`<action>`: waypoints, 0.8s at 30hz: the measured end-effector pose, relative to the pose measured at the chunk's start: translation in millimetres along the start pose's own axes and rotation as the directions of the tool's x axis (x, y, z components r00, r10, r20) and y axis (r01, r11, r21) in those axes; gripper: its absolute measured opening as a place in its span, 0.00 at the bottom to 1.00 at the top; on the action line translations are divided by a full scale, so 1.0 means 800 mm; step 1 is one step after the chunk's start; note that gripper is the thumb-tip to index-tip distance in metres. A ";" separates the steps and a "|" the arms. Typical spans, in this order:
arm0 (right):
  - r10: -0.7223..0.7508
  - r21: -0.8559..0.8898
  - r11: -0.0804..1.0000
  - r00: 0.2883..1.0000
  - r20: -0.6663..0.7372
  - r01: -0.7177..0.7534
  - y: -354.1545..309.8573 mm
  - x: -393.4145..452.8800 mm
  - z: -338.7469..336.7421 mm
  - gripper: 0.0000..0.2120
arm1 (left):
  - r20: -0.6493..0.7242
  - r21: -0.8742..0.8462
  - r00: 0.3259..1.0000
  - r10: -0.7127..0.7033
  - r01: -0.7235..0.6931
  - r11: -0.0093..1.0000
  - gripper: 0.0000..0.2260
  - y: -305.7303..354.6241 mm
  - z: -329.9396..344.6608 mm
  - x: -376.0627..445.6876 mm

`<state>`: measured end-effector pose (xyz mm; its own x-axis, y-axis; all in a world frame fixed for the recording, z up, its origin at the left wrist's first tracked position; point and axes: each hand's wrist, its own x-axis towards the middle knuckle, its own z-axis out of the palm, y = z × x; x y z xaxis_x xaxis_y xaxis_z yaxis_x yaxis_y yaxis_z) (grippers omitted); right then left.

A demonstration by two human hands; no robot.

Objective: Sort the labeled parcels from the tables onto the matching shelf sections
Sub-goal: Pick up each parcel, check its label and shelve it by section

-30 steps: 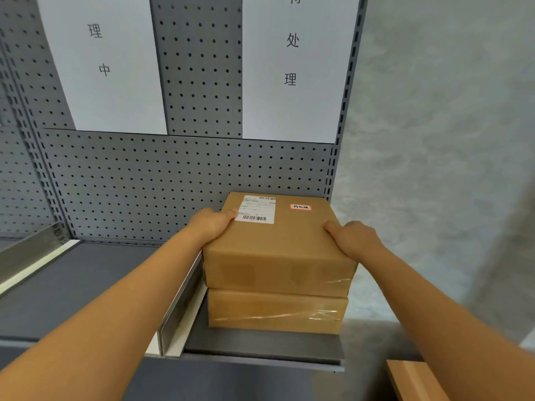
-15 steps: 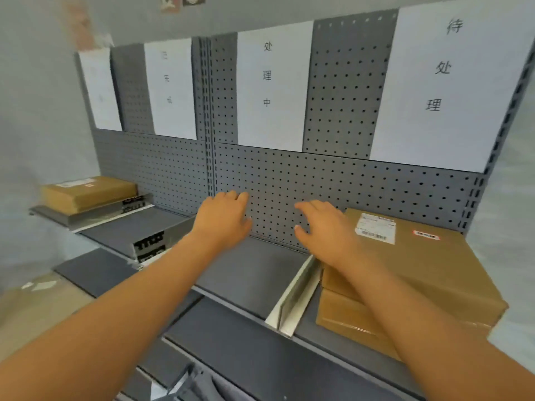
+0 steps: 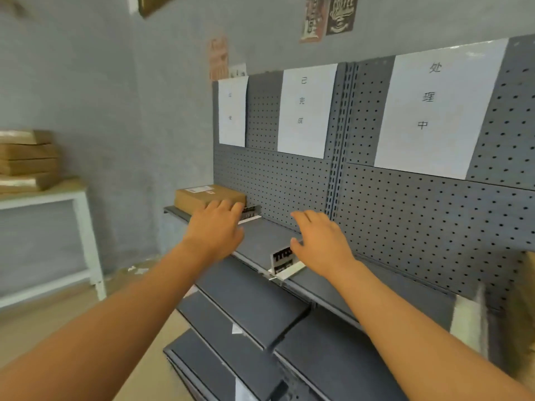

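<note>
Parcels are what I'm after, and right now I carry none: my left hand [image 3: 215, 227] is spread, palm down, fingers straight, hanging in the air before the shelf [image 3: 260, 241]. My right hand [image 3: 321, 243] is the same, fingers loosely apart and holding nothing, just above the divider [image 3: 282, 260] at the shelf's front edge.

Just past my left fingertips, one parcel [image 3: 208, 196] lies flat at the shelf's far left end, label up, against the pegboard [image 3: 405, 221]. Three paper signs [image 3: 307, 111] hang on that board above the sections. At the frame's right edge a blurred brown shape may be another box; I cannot tell.

Further out, at the left, a stack [image 3: 27, 160] of flat parcels sits on the table [image 3: 43, 195], reaching its near right corner. I judge these to be the ones still to sort.

I expect each to handle as a stiff cardboard box, flat and wide, probably light to moderate in weight, though the weight cannot be read from here. The faces look smooth, so a one-handed pinch could slip. I would take the top one with both hands on opposite short sides, thumbs on top and fingers under, keeping it level with the label showing so I can match it to a sign.
</note>
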<state>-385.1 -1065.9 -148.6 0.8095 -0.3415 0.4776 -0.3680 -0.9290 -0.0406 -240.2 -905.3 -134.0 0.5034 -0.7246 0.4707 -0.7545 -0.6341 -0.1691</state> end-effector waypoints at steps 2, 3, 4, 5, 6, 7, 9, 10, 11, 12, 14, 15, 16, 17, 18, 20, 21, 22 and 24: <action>-0.019 0.009 1.000 1.000 0.007 0.019 -0.048 0.028 0.022 0.25 | 0.030 0.009 0.998 -0.047 0.046 0.999 0.20 -0.056 0.011 -0.011; -0.031 0.017 0.999 0.999 0.011 0.031 -0.073 0.042 0.033 0.25 | 0.040 0.016 0.997 -0.066 0.065 0.998 0.20 -0.083 0.017 -0.018; -0.048 0.032 0.998 0.999 0.015 0.047 -0.096 0.057 0.043 0.25 | 0.044 0.025 0.996 -0.083 0.082 0.996 0.21 -0.110 0.022 -0.023; -0.068 0.049 0.997 0.998 0.017 0.067 -0.119 0.071 0.054 0.25 | 0.046 0.035 0.994 -0.101 0.100 0.994 0.21 -0.136 0.027 -0.029; -0.092 0.062 0.994 0.996 0.018 0.091 -0.142 0.087 0.064 0.24 | 0.048 0.043 0.991 -0.122 0.120 0.992 0.21 -0.161 0.032 -0.033; -0.119 0.071 0.991 0.993 0.019 0.118 -0.164 0.104 0.074 0.24 | 0.047 0.049 0.988 -0.146 0.143 0.988 0.22 -0.186 0.035 -0.038; -0.173 0.092 0.981 0.985 0.026 0.170 -0.206 0.137 0.095 0.22 | 0.047 0.058 0.979 -0.198 0.195 0.979 0.22 -0.233 0.043 -0.046; -0.198 0.104 0.976 0.980 0.032 0.194 -0.227 0.154 0.106 0.21 | 0.049 0.064 0.973 -0.225 0.221 0.973 0.22 -0.257 0.049 -0.049; -0.224 0.114 0.969 0.974 0.038 0.219 -0.247 0.170 0.117 0.21 | 0.052 0.073 0.967 -0.250 0.246 0.966 0.22 -0.279 0.055 -0.052; -0.251 0.128 0.961 0.967 0.041 0.245 -0.265 0.187 0.129 0.22 | 0.056 0.082 0.959 -0.277 0.272 0.959 0.21 -0.301 0.062 -0.053; -0.301 0.160 0.943 0.953 0.043 0.291 -0.300 0.220 0.156 0.24 | 0.067 0.105 0.943 -0.325 0.317 0.942 0.21 -0.344 0.078 -0.054; -0.322 0.173 0.935 0.946 0.043 0.311 -0.317 0.237 0.171 0.25 | 0.071 0.124 0.936 -0.344 0.334 0.934 0.21 -0.364 0.086 -0.052; -0.340 0.185 0.927 0.939 0.043 0.327 -0.333 0.255 0.186 0.24 | 0.072 0.146 0.929 -0.362 0.349 0.926 0.21 -0.385 0.093 -0.048; -0.355 0.197 0.919 0.934 0.044 0.340 -0.348 0.273 0.200 0.24 | 0.071 0.167 0.922 -0.381 0.365 0.916 0.20 -0.406 0.101 -0.043; -0.371 0.210 0.911 0.928 0.044 0.355 -0.363 0.292 0.214 0.24 | 0.071 0.184 0.914 -0.400 0.383 0.905 0.20 -0.427 0.109 -0.038; -0.403 0.238 0.892 0.914 0.035 0.384 -0.392 0.329 0.238 0.25 | 0.067 0.208 0.898 -0.435 0.414 0.886 0.19 -0.465 0.124 -0.026; -0.419 0.252 0.882 0.908 0.028 0.399 -0.407 0.351 0.250 0.25 | 0.065 0.223 0.890 -0.451 0.428 0.876 0.19 -0.485 0.131 -0.018; -0.431 0.268 0.872 0.902 0.027 0.409 -0.422 0.372 0.260 0.25 | 0.068 0.237 0.883 -0.465 0.438 0.867 0.19 -0.505 0.136 -0.011; -0.461 0.298 0.850 0.887 0.026 0.433 -0.454 0.412 0.278 0.24 | 0.070 0.254 0.870 -0.488 0.458 0.852 0.19 -0.543 0.143 0.000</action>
<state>116.9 -872.8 -171.7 0.8997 0.1217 0.4191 0.1743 -0.9806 -0.0894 136.2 -660.8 -159.6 0.8358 -0.3393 0.4317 -0.3052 -0.9407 -0.1484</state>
